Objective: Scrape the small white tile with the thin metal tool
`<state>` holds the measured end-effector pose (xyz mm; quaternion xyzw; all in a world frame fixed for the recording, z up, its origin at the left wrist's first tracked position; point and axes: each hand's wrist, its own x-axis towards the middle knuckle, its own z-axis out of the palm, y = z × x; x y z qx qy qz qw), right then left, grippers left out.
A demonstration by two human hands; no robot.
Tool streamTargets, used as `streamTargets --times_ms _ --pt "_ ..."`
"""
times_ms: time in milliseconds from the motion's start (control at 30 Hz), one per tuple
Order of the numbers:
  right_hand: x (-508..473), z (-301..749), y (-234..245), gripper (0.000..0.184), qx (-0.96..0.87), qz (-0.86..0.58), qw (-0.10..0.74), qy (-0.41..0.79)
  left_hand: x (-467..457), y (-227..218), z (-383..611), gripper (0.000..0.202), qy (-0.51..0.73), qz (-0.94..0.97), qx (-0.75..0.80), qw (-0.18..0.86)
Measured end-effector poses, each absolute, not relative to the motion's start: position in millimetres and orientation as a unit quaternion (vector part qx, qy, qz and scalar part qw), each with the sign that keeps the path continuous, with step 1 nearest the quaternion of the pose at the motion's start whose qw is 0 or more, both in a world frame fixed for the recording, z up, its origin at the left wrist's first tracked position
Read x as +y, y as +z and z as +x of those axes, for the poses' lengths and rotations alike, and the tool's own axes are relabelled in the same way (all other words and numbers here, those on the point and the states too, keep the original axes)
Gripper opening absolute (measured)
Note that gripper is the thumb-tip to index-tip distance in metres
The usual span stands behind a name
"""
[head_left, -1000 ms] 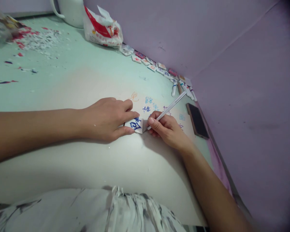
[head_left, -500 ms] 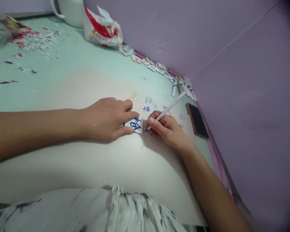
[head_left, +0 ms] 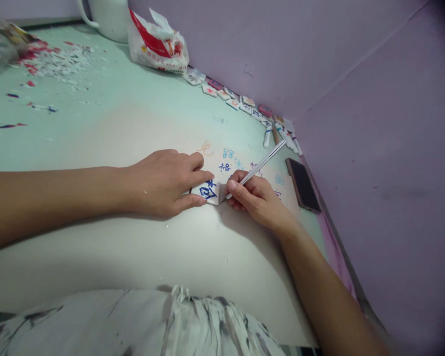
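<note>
In the head view, the thing in work is at the middle of the frame: a small, flat white piece with dark blue writing (head_left: 207,192), on the pale green tabletop (head_left: 107,267). The left hand (head_left: 172,183) has its thumb and forefinger parted only by the width of this piece, one at each of two opposite edges; this probably keeps it from sliding. The right hand (head_left: 254,200) is closed around a slim, silver, stick-like tool (head_left: 265,160), gripped low near its tip, I suppose for finer control. The tip is beside the right edge of the piece; if they touch, I cannot tell.

At right of the frame, a dark phone with brown edge (head_left: 303,185) lies near the right forearm. In the upper middle, small lettered white tiles (head_left: 233,104) lie along the wall, perhaps to leave working room. At upper left, white and red scraps (head_left: 65,59) are heaped, well apart from the hands.
</note>
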<state>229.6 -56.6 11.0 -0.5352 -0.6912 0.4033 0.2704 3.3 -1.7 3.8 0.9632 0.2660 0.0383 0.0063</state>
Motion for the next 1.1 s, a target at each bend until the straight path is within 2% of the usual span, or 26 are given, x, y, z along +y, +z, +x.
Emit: streamTargets --times_ms 1100 --pt "-57.1 230.3 11.0 0.055 -0.691 -0.542 0.262 0.401 -1.4 2.5 2.8 0.049 0.049 0.963 0.263 0.013"
